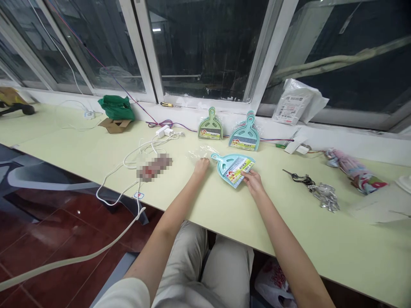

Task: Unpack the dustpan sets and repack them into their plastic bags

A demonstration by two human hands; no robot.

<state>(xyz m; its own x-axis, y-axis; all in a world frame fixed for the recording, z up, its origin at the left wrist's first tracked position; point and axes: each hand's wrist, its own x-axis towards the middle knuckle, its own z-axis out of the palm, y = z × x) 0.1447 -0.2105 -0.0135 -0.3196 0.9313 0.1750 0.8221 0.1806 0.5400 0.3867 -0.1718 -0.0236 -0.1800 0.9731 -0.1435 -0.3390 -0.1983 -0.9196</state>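
Note:
A light blue dustpan and brush set (229,167) with a printed label is tilted over the pale table, its handle pointing left. My right hand (252,179) grips its lower right edge at the label. Left of the handle, my left hand (202,165) is closed on the edge of a clear plastic bag (201,153). Behind them, a green dustpan set (210,127) and a stack of blue dustpan sets (245,136) lean upright against the wall below the window.
White cables and a power strip (164,131) lie to the left, near a green bag (116,107) on a cardboard box (115,125). Keys (324,196), a folded umbrella (356,171) and a white package (293,102) are on the right.

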